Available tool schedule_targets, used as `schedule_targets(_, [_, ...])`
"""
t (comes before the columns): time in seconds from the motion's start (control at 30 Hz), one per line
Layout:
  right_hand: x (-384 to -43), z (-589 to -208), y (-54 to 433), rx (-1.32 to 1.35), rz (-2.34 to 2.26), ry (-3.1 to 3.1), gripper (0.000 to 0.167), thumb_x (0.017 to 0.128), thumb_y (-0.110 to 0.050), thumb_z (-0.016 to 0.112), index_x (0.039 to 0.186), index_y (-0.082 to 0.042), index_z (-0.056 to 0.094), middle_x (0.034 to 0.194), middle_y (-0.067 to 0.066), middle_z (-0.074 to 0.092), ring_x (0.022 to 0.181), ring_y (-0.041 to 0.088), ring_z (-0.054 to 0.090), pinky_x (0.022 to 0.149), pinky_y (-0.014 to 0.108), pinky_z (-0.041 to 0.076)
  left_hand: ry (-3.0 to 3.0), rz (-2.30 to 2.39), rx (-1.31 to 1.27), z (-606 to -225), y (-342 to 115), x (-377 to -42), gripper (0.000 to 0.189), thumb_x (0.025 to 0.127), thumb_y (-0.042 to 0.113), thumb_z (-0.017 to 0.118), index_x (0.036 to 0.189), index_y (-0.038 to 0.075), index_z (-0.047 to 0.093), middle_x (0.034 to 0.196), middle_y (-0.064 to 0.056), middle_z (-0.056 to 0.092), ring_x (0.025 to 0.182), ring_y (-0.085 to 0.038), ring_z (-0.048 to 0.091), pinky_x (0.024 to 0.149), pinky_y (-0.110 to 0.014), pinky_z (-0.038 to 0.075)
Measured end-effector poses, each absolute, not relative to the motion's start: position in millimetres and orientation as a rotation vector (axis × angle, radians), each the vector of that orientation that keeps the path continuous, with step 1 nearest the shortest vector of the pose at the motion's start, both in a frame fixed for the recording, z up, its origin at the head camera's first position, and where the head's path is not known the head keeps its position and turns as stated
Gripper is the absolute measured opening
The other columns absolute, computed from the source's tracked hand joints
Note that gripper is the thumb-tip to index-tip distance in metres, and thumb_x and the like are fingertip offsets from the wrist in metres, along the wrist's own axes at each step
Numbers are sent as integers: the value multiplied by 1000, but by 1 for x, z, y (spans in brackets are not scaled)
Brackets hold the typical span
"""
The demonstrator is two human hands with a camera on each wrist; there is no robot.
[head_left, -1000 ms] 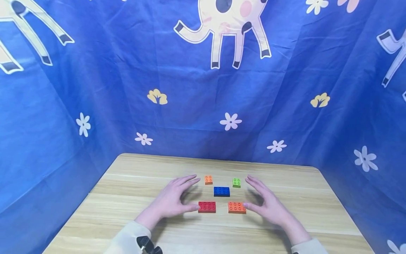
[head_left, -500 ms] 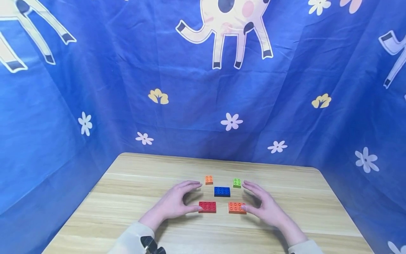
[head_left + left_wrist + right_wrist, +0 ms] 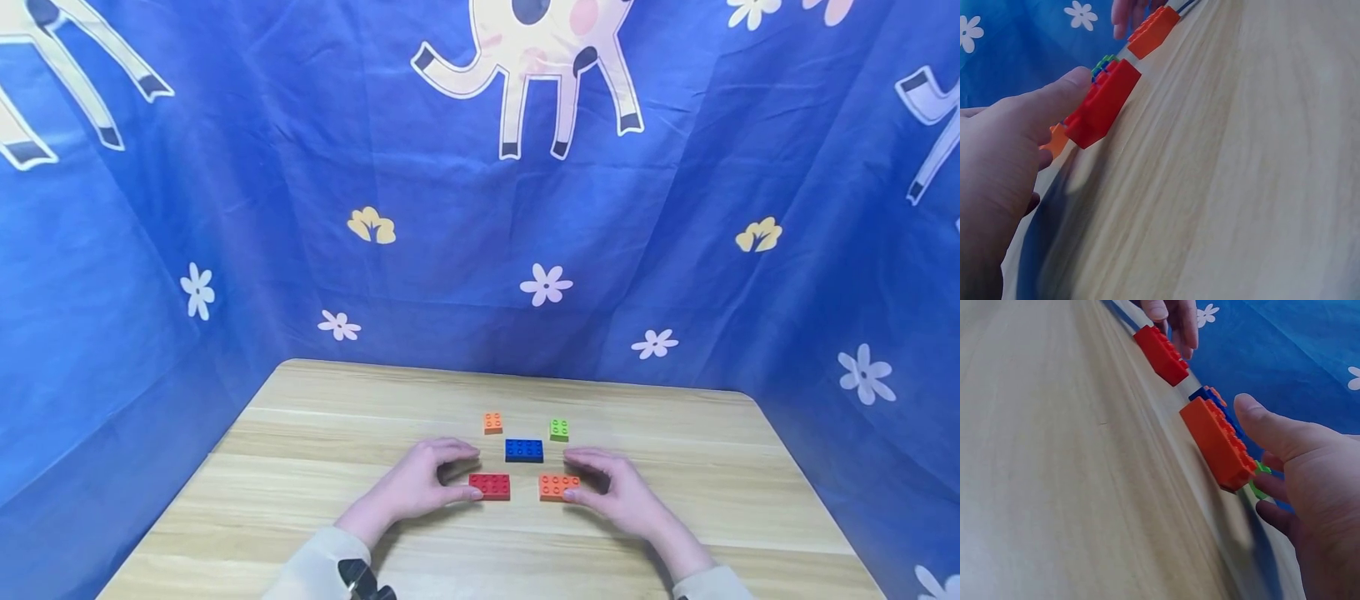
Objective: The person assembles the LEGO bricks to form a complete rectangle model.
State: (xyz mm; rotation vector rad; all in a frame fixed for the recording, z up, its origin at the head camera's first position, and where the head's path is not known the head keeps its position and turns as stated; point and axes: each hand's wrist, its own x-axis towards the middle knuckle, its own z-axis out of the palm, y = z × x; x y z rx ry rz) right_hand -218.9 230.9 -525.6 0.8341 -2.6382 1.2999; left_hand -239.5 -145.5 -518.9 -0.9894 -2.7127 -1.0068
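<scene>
Blue backdrop (image 3: 450, 292), probably cloth; bricks (image 3: 524, 451) on wooden table (image 3: 360, 408).

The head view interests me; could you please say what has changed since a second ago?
The left hand and right hand moved inward and narrowed their spread, closing toward the red rectangular plastic brick and the large orange rectangular plastic brick; neither visibly took hold. Those bricks, the blue rectangular brick, small orange brick and small green brick stayed put.

No legible text, label, brand, number or sign in any of the three views.
</scene>
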Motion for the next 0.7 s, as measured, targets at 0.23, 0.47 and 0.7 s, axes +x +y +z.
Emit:
schedule_targets(0.23, [-220,-531,228,822,1298,-2646,53,89,-39,86,131,-8,75,132,-1,72,125,24,65,112,54,44,-2661,-1111,-1042,-520,-141,-239,55,88,49,85,125,9,77,122,4,75,118,-18,68,107,-43,52])
schedule_targets(0.47, [-221,-533,226,767,1298,-2667,43,91,-37,84,124,-11,79,124,-7,74,120,19,67,111,53,46,-2651,-1165,-1080,-522,-138,-239,36,92,38,85,116,11,82,111,7,77,106,-10,70,99,-37,56])
schedule_targets(0.7, [-222,-538,224,809,1271,-2619,27,93,-30,84,115,-14,82,117,-7,76,113,19,70,106,45,51,-2631,-1235,-1073,-525,-135,-238,22,92,29,86,108,14,84,103,12,76,98,-9,71,92,-34,58])
